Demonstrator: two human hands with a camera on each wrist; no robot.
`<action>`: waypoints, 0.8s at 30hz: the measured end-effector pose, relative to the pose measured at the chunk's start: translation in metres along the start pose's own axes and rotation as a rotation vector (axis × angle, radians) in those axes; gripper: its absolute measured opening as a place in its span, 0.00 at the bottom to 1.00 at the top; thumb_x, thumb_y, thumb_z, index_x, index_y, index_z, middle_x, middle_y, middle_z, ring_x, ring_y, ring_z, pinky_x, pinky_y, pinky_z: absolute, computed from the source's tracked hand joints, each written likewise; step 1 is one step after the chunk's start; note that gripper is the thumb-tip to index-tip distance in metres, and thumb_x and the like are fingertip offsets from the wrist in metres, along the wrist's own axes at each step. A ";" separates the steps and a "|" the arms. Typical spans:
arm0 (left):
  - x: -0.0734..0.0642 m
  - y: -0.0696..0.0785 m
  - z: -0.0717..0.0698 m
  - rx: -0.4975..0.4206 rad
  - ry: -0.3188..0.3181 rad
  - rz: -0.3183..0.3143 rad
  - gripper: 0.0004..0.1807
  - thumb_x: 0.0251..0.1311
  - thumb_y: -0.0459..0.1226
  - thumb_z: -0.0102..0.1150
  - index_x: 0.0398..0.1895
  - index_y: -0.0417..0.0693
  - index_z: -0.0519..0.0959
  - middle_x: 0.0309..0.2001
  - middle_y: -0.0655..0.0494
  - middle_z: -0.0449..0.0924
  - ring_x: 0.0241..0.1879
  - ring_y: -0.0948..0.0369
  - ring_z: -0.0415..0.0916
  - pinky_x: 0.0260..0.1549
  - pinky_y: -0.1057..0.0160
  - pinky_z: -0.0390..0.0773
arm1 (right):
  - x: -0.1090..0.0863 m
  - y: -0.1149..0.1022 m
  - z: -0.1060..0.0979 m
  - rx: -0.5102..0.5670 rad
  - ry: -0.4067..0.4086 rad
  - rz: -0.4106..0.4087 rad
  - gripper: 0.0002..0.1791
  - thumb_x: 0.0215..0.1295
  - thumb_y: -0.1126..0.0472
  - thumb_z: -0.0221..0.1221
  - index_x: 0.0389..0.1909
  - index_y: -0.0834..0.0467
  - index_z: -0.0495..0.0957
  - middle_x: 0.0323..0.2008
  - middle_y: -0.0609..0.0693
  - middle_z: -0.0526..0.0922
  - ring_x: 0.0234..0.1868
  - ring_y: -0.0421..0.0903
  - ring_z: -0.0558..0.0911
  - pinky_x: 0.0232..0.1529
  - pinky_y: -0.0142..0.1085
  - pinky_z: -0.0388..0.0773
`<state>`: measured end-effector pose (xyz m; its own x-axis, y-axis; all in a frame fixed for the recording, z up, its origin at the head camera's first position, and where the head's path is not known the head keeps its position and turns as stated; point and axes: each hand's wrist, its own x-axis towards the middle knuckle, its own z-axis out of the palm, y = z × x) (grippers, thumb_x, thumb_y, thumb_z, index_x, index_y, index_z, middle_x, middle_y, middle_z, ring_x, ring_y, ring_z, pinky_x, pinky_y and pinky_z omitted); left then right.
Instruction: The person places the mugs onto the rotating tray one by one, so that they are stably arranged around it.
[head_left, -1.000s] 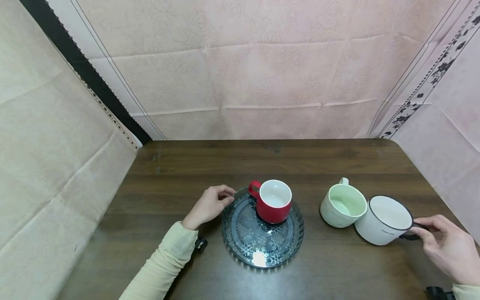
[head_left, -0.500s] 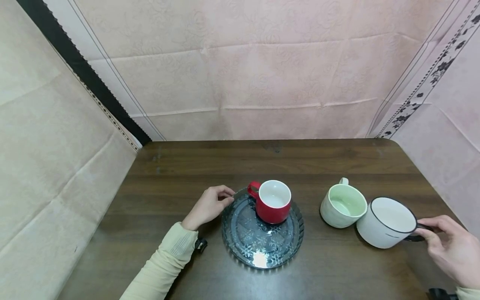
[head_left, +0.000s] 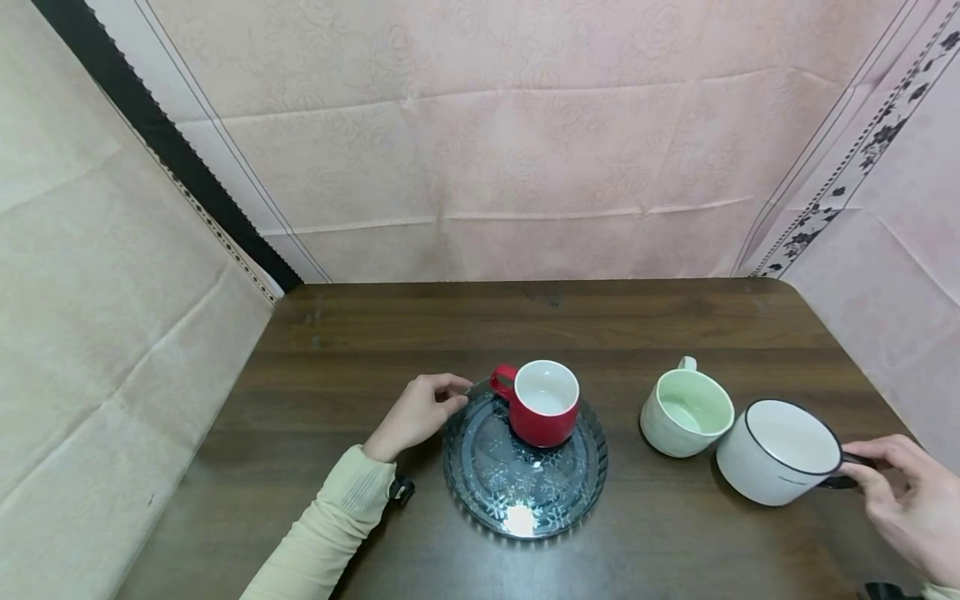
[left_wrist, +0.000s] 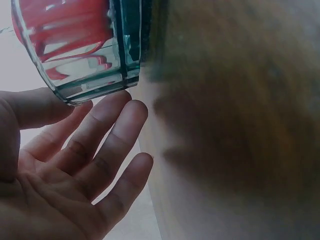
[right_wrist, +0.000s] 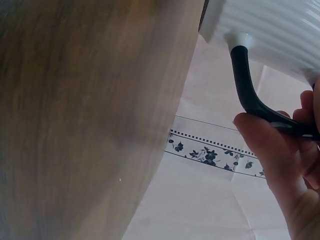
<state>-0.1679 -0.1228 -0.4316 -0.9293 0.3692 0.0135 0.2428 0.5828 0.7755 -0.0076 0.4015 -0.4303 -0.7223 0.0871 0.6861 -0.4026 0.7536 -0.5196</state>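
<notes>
While the left hand (head_left: pixel 423 412) touches the rim of the plate (head_left: pixel 517 504) with loosely extended fingers, the right hand (head_left: pixel 911 500) has its grip pinched on the dark handle (right_wrist: pixel 245 82) of the white mug (head_left: pixel 776 467), near the right edge of the tabletop (head_left: pixel 420 325) and just beside the green cup (head_left: pixel 682 421). This mug looks hard, fairly light and smooth-sided, so the handle seems the surest hold. Apparently glass, the plate is probably stiff, slippery and breakable, best taken by its rim, mindful of the red cup (head_left: pixel 542 423) standing on it. The right wrist view reveals the handle's join, mostly hidden from above; the left shows the red cup through the plate's clear wall. Only the head view includes the green cup.
</notes>
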 end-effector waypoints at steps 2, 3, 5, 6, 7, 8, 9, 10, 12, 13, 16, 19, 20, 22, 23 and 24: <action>0.000 0.000 0.000 0.000 0.000 0.003 0.10 0.64 0.35 0.61 0.47 0.49 0.84 0.37 0.58 0.81 0.34 0.58 0.74 0.31 0.62 0.75 | 0.000 -0.002 -0.001 0.003 -0.004 0.005 0.06 0.51 0.83 0.62 0.28 0.71 0.79 0.36 0.27 0.77 0.31 0.24 0.70 0.11 0.25 0.55; -0.001 0.001 0.000 -0.001 0.000 0.003 0.10 0.64 0.35 0.61 0.47 0.49 0.84 0.37 0.58 0.81 0.33 0.58 0.73 0.31 0.61 0.74 | 0.001 -0.002 -0.001 0.005 -0.007 0.004 0.05 0.52 0.82 0.62 0.28 0.72 0.79 0.36 0.27 0.76 0.31 0.23 0.70 0.11 0.25 0.55; -0.001 0.001 0.000 -0.003 -0.002 -0.002 0.10 0.64 0.35 0.61 0.46 0.49 0.84 0.36 0.58 0.81 0.33 0.58 0.73 0.31 0.61 0.74 | 0.001 -0.003 -0.002 0.020 -0.011 -0.006 0.04 0.54 0.80 0.62 0.28 0.71 0.79 0.36 0.28 0.77 0.31 0.23 0.71 0.10 0.24 0.55; -0.001 0.001 -0.001 -0.006 -0.003 -0.004 0.09 0.64 0.35 0.61 0.46 0.49 0.84 0.36 0.58 0.81 0.32 0.58 0.73 0.30 0.61 0.75 | 0.001 -0.004 -0.003 0.025 -0.014 -0.013 0.04 0.55 0.80 0.62 0.28 0.70 0.79 0.36 0.28 0.77 0.31 0.24 0.71 0.10 0.23 0.55; -0.001 0.001 -0.001 -0.008 -0.005 -0.003 0.09 0.64 0.35 0.61 0.46 0.48 0.84 0.36 0.58 0.81 0.32 0.58 0.73 0.29 0.61 0.75 | 0.001 -0.004 -0.003 0.030 -0.018 -0.018 0.03 0.57 0.78 0.62 0.27 0.69 0.80 0.36 0.29 0.77 0.31 0.23 0.72 0.10 0.23 0.55; -0.001 0.001 -0.001 -0.009 -0.006 -0.007 0.09 0.64 0.35 0.61 0.46 0.48 0.84 0.35 0.58 0.80 0.31 0.58 0.73 0.29 0.61 0.75 | 0.001 -0.005 -0.003 0.039 -0.017 -0.027 0.02 0.58 0.77 0.62 0.28 0.69 0.80 0.36 0.29 0.78 0.32 0.24 0.72 0.10 0.23 0.55; -0.001 0.001 -0.001 -0.009 -0.006 -0.010 0.09 0.64 0.35 0.61 0.46 0.48 0.84 0.35 0.58 0.81 0.31 0.58 0.74 0.29 0.61 0.75 | 0.001 -0.005 -0.003 0.046 -0.015 -0.034 0.03 0.58 0.76 0.63 0.28 0.69 0.80 0.36 0.30 0.78 0.32 0.24 0.73 0.10 0.23 0.55; -0.001 0.001 -0.001 -0.008 -0.006 -0.012 0.09 0.64 0.35 0.61 0.46 0.48 0.84 0.36 0.58 0.81 0.32 0.58 0.74 0.29 0.61 0.76 | 0.001 -0.005 -0.003 0.053 -0.013 -0.041 0.03 0.58 0.76 0.63 0.28 0.68 0.80 0.36 0.31 0.78 0.32 0.24 0.73 0.10 0.23 0.55; 0.000 0.001 -0.001 -0.006 -0.004 -0.016 0.09 0.64 0.36 0.61 0.46 0.49 0.84 0.37 0.59 0.81 0.33 0.58 0.74 0.30 0.61 0.76 | 0.001 -0.006 -0.003 0.058 -0.021 -0.033 0.03 0.60 0.74 0.63 0.28 0.69 0.80 0.35 0.32 0.78 0.33 0.24 0.74 0.10 0.23 0.57; 0.000 0.001 -0.001 -0.004 -0.003 -0.019 0.09 0.64 0.36 0.61 0.46 0.49 0.84 0.38 0.60 0.82 0.34 0.59 0.74 0.31 0.61 0.76 | 0.001 -0.007 -0.004 0.062 -0.026 -0.027 0.02 0.59 0.74 0.63 0.28 0.69 0.80 0.35 0.33 0.79 0.33 0.24 0.74 0.09 0.23 0.58; 0.000 0.001 0.000 0.000 0.004 -0.030 0.08 0.64 0.37 0.61 0.45 0.51 0.84 0.41 0.60 0.82 0.36 0.60 0.75 0.34 0.61 0.77 | 0.001 -0.008 -0.005 0.081 -0.043 -0.015 0.02 0.59 0.76 0.62 0.28 0.69 0.81 0.35 0.36 0.79 0.34 0.25 0.75 0.10 0.22 0.62; 0.000 0.002 0.000 -0.003 0.007 -0.037 0.08 0.64 0.37 0.61 0.44 0.51 0.84 0.41 0.60 0.82 0.38 0.61 0.76 0.36 0.61 0.77 | 0.000 -0.009 -0.004 0.122 -0.044 -0.031 0.04 0.58 0.77 0.62 0.30 0.67 0.82 0.34 0.40 0.80 0.34 0.27 0.76 0.10 0.23 0.63; 0.000 0.002 0.000 -0.004 0.008 -0.036 0.07 0.64 0.36 0.61 0.44 0.51 0.84 0.41 0.60 0.82 0.38 0.61 0.76 0.36 0.60 0.77 | 0.000 -0.009 -0.004 0.136 -0.041 -0.042 0.03 0.59 0.76 0.62 0.30 0.67 0.82 0.34 0.41 0.80 0.34 0.27 0.76 0.10 0.23 0.62; 0.000 0.002 0.000 -0.007 0.009 -0.028 0.07 0.64 0.36 0.61 0.43 0.50 0.84 0.40 0.60 0.83 0.38 0.62 0.77 0.37 0.60 0.77 | 0.000 -0.008 -0.003 0.166 -0.033 -0.067 0.01 0.60 0.73 0.63 0.31 0.68 0.82 0.34 0.43 0.80 0.35 0.28 0.76 0.10 0.24 0.61; 0.000 0.001 0.000 -0.008 0.010 -0.022 0.07 0.64 0.35 0.61 0.43 0.49 0.84 0.39 0.60 0.83 0.38 0.63 0.77 0.37 0.60 0.77 | -0.001 -0.008 -0.003 0.170 -0.033 -0.069 0.03 0.61 0.71 0.64 0.31 0.68 0.82 0.34 0.43 0.80 0.35 0.29 0.76 0.09 0.25 0.60; 0.001 0.000 0.001 -0.008 0.012 -0.018 0.06 0.64 0.35 0.62 0.42 0.48 0.84 0.39 0.60 0.83 0.38 0.63 0.77 0.37 0.60 0.77 | 0.000 -0.009 -0.003 0.172 -0.032 -0.072 0.05 0.61 0.69 0.64 0.31 0.69 0.82 0.34 0.43 0.80 0.35 0.29 0.76 0.09 0.25 0.59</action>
<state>-0.1684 -0.1219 -0.4315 -0.9366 0.3502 0.0071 0.2240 0.5832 0.7808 -0.0025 0.3967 -0.4248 -0.7045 0.0143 0.7096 -0.5422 0.6342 -0.5512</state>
